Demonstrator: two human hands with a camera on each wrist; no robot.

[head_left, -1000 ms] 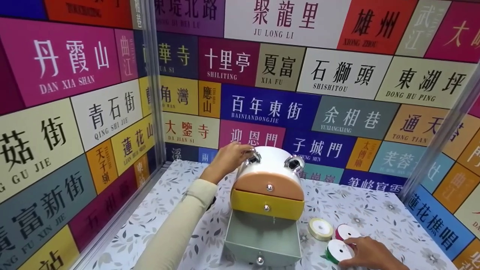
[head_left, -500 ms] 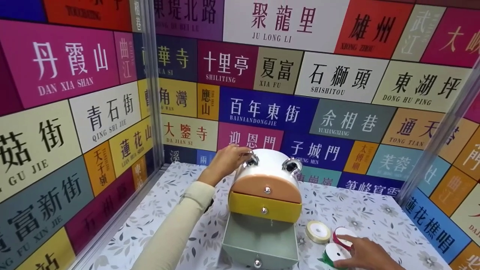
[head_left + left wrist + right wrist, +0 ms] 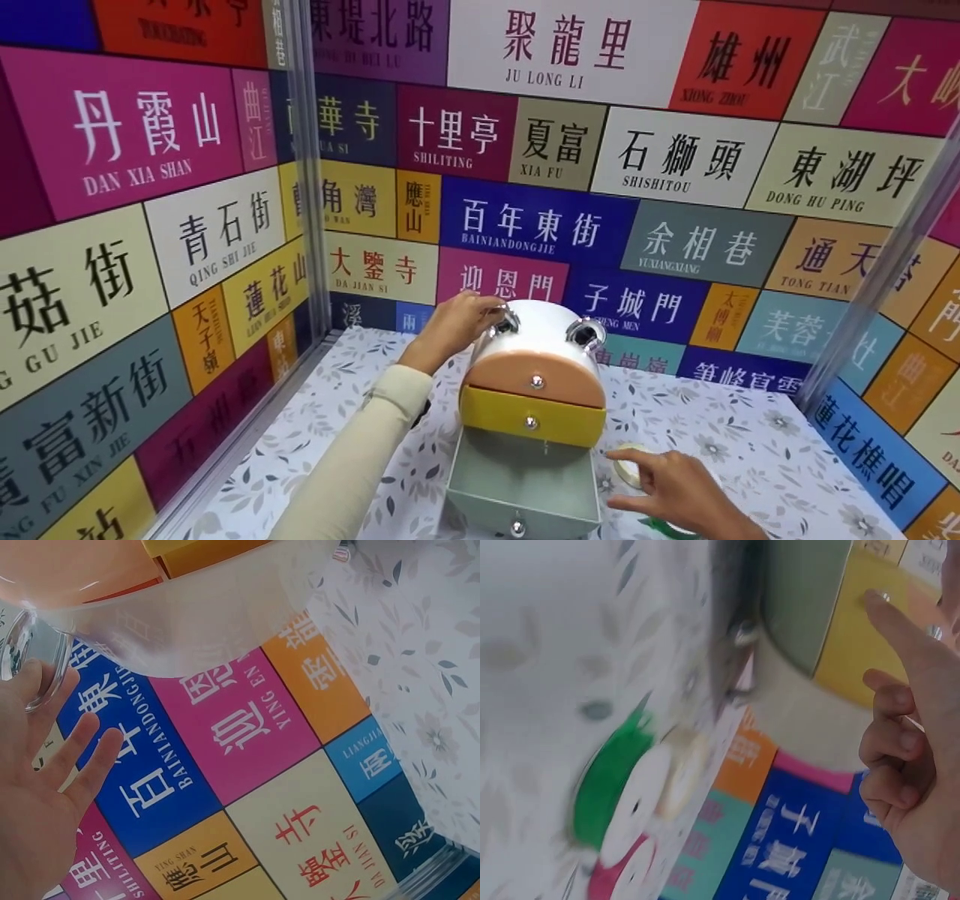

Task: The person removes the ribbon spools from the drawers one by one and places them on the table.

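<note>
Colourful sign walls surround your floral tabletop [image 3: 315, 442]. Your left hand [image 3: 450, 326] rests flat-fingered on the drawer box [image 3: 536, 360]; your right hand [image 3: 679, 491], fingers loosely curled, empty, hovers over the cream ribbon spool [image 3: 624, 469].

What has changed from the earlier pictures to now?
The right hand left the green ribbon spool and moved up and left to the pale yellow spool. The left hand stays on the drawer box; the grey bottom drawer remains open.
</note>
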